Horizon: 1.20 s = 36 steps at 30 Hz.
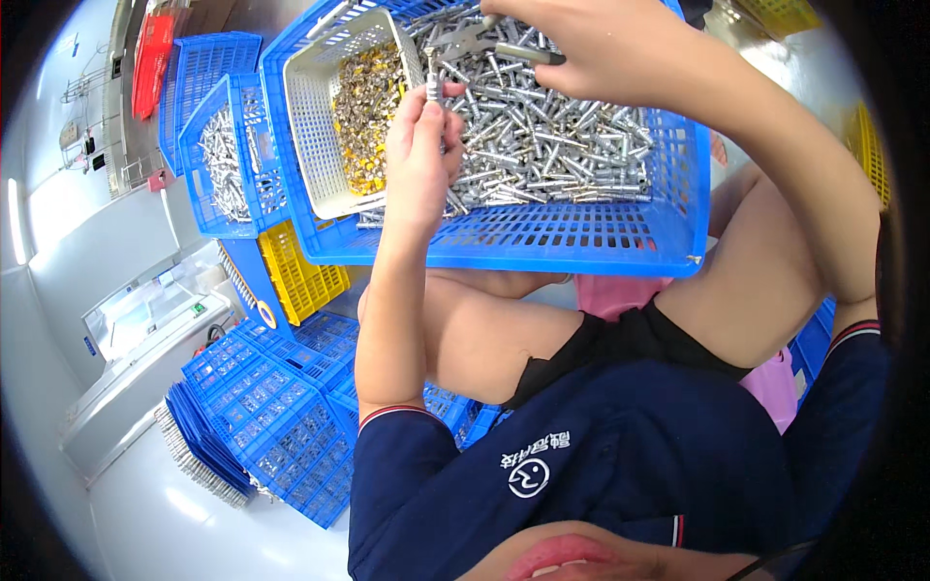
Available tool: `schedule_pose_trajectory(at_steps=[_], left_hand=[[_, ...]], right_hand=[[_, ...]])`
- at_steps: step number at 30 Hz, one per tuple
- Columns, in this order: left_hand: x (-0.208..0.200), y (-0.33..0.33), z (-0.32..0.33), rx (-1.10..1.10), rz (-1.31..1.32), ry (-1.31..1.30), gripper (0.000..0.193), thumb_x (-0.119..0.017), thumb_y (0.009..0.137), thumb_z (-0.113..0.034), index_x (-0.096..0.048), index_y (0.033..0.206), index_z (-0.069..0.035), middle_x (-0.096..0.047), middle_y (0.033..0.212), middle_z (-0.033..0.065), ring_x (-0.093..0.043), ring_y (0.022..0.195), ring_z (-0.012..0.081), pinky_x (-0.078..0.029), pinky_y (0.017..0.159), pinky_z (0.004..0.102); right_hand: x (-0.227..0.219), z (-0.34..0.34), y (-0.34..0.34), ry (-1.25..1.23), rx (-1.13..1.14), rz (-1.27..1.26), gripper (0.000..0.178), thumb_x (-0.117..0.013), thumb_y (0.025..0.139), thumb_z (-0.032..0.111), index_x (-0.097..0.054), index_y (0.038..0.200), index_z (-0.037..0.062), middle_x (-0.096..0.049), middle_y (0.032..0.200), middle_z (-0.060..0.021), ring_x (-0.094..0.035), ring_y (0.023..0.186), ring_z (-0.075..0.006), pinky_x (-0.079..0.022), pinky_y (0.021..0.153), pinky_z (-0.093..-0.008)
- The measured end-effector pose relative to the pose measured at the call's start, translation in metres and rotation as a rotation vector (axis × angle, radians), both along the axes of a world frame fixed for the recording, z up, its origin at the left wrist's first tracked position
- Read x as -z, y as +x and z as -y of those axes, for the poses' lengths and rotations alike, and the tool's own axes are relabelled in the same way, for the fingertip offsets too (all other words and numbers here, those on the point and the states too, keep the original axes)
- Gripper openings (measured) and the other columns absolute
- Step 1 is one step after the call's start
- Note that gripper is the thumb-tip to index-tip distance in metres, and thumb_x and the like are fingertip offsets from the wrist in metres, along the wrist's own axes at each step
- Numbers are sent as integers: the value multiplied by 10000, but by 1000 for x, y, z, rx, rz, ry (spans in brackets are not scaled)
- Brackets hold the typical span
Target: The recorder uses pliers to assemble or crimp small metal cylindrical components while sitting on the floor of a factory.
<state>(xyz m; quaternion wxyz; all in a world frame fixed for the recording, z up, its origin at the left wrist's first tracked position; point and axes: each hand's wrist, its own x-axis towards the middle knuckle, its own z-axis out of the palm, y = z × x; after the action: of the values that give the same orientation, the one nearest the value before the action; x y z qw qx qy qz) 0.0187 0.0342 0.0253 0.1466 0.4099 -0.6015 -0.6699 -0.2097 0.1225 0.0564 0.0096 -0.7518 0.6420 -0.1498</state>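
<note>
My left hand point(423, 140) is closed around a silver expansion bolt point(432, 89), held upright above the blue crate point(465, 254). My right hand point(596, 48) grips a metal tool that looks like pliers point(465, 43). The tool's jaws are at the bolt's upper end; whether they touch it I cannot tell. Under both hands, many loose silver bolts point(562, 145) fill the crate. Inside its left part sits a cream basket point(302, 126) with small brass-coloured and yellow pieces point(363, 116). My right fingers hide part of the tool's handles.
Left of the crate stands a smaller blue basket point(254, 198) of silver pieces, with a yellow crate point(302, 276) below it. Blue crates point(291, 416) are stacked on the floor at lower left. My bare knees lie beneath the large crate. A white machine point(145, 320) stands at far left.
</note>
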Motion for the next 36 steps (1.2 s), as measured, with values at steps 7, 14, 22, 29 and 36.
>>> schedule_pose_trajectory(at_steps=[7, 14, 22, 29, 36], left_hand=[[16, 1, -6, 65, 55, -291, 253, -415, 1053, -206, -554, 1180, -38, -409, 724, -48, -303, 527, 7, -221, 435, 179], [16, 5, -13, 3, 86, -295, 222, -418, 1047, -187, -550, 1135, -33, -416, 714, -46, -313, 529, 4, -235, 431, 178], [28, 15, -5, 10, 217, -390, 201, -430, 1027, -153, -588, 1054, -31, -478, 690, -41, -401, 586, 31, -326, 518, 220], [44, 13, -2, 31, 276, -347, 203, -430, 1020, -140, -587, 1022, -11, -486, 671, -35, -404, 548, 40, -339, 490, 241], [48, 12, -3, 6, 227, -324, 189, -441, 1017, -137, -586, 1005, -16, -483, 662, -34, -407, 557, 40, -343, 498, 244]], right_hand=[[6, -8, 2, 3, 19, -9, 409, -730, 750, 260, -608, 1066, 31, -584, 1004, -139, -580, 982, -314, -455, 780, -459], [14, -8, 11, 73, 28, 26, 371, -721, 756, 231, -612, 1039, 17, -612, 1003, -155, -621, 966, -341, -493, 776, -473], [31, -2, 26, 124, 61, 136, 313, -687, 759, 194, -605, 989, -1, -627, 963, -195, -647, 905, -373, -531, 734, -500], [71, 7, 35, 187, 141, 122, 434, -737, 739, 223, -622, 1125, 62, -644, 1054, -159, -652, 963, -339, -532, 789, -504], [64, 15, 19, 428, 37, 450, 377, -669, 777, 194, -605, 1104, 18, -646, 1000, -201, -660, 945, -343, -542, 795, -472]])
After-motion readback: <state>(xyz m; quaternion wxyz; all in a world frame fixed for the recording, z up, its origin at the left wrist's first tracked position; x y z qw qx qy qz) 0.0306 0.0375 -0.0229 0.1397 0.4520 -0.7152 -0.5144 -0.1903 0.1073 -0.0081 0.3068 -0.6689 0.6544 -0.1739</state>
